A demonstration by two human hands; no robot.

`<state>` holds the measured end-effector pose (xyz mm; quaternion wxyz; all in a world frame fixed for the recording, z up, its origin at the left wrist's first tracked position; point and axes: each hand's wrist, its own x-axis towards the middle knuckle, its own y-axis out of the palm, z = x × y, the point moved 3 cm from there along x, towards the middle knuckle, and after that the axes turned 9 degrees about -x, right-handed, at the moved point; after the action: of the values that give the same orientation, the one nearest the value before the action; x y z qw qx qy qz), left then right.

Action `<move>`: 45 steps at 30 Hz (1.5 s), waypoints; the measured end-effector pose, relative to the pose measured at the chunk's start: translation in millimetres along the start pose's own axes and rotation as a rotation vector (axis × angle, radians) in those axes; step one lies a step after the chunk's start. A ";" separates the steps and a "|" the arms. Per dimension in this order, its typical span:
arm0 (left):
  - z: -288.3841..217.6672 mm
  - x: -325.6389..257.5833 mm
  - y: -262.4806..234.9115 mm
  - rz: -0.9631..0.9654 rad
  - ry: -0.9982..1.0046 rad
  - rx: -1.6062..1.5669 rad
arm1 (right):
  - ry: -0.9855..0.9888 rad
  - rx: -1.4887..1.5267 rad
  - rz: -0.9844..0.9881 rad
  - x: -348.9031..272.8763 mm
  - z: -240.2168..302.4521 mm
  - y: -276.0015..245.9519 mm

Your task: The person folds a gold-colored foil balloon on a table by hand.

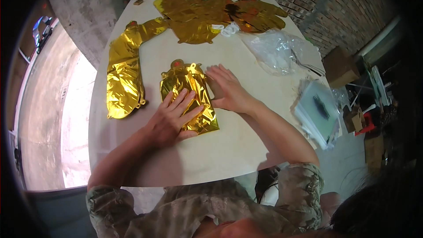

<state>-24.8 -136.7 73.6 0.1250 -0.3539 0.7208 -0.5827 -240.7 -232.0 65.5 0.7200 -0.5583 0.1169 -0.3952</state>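
Observation:
A folded gold foil balloon [200, 117] lies flat on the table in front of me, with small tabs along its far edge. My left hand [174, 117] rests on it with fingers spread, pressing the shiny foil. At its right edge is my right hand [229, 89], fingers stretched out and the thumb beside the foil, holding nothing. To the left lies another gold foil balloon [123, 77], long and partly folded, its upper end reaching toward the far pile. Several flat gold foil balloons [194, 17] are spread across the far side.
A clear plastic bag [275, 50] and white ribbon [229, 29] lie at the far right, with thin metal tongs or scissors [308, 64] by the bag. A stack of clear plastic sleeves [318, 112] sits on the table's right edge. Cardboard boxes [341, 68] stand beyond it.

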 end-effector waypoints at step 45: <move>4.5 -0.3 6.7 -0.047 0.051 0.068 | -0.501 -0.237 0.197 -49.3 27.1 -9.8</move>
<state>-24.4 -139.4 66.0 0.1047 -0.3512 0.6950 -0.6185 -261.1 -178.9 70.4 0.6912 -0.7046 0.0345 -0.1569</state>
